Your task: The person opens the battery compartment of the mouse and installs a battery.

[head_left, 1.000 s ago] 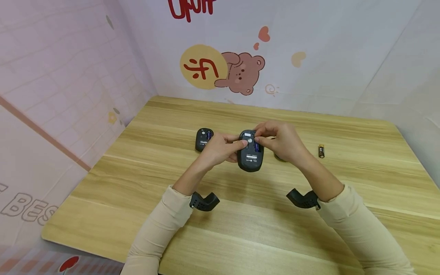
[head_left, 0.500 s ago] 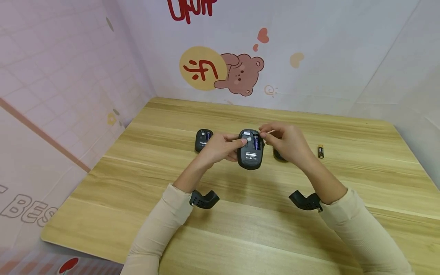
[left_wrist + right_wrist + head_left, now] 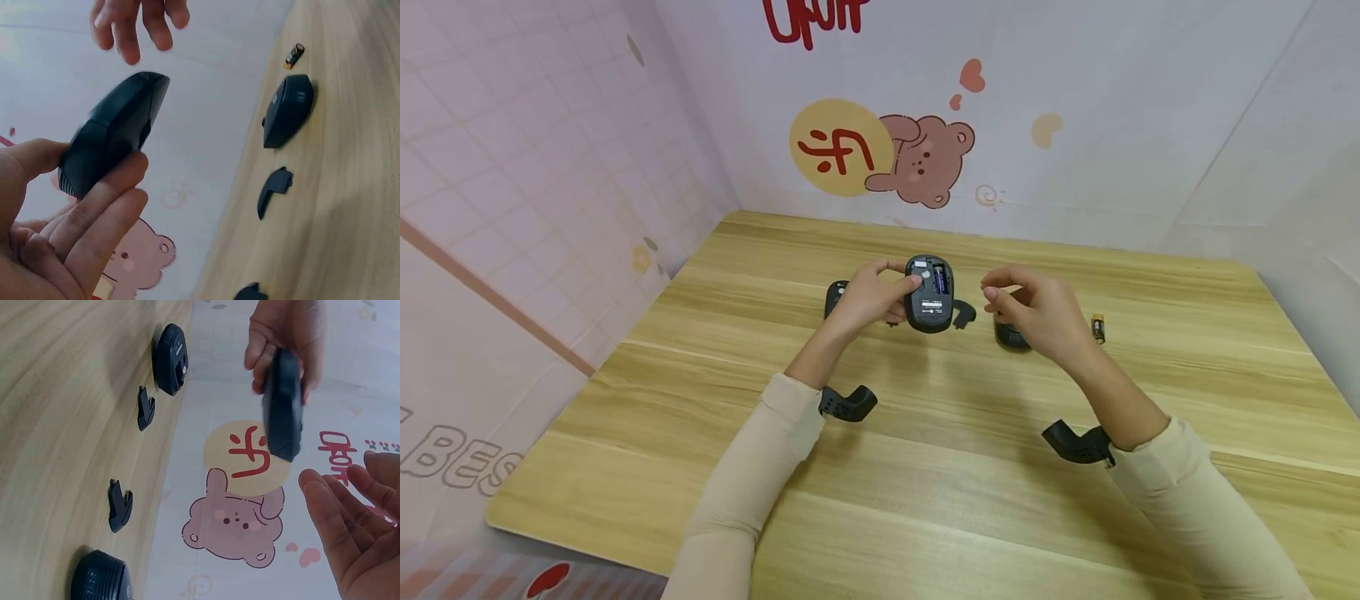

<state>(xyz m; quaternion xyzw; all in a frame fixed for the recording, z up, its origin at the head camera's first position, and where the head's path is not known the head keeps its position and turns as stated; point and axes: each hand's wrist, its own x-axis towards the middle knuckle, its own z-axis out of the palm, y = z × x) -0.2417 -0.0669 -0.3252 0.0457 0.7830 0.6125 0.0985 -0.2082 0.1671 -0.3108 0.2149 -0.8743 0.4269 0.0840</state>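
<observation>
My left hand [image 3: 876, 298] grips a black computer mouse [image 3: 929, 300] above the table, thumb pressed on its underside. That underside faces me, and blue battery casing [image 3: 940, 281] shows in its uncovered compartment. To the right, my right hand [image 3: 1037, 308] hovers apart from the mouse with loosely bent fingers and nothing between them. The right wrist view also shows that hand [image 3: 359, 531] empty. Beyond the held mouse lies a black battery cover [image 3: 964, 313]. Below the right hand, partly hidden by it, a second mouse [image 3: 1012, 337] sits on the table.
A third mouse [image 3: 832, 300], partly hidden by the left hand, lies underside up at the left. Another black cover [image 3: 146, 409] rests near it. One loose battery [image 3: 1099, 328] lies at the right on the wooden table [image 3: 880, 483]. A printed wall covering [image 3: 1112, 183] stands behind.
The right fingers have come away from the battery compartment and drawn back right. The left hand has moved the mouse slightly up and left, uncovering the battery cover behind it.
</observation>
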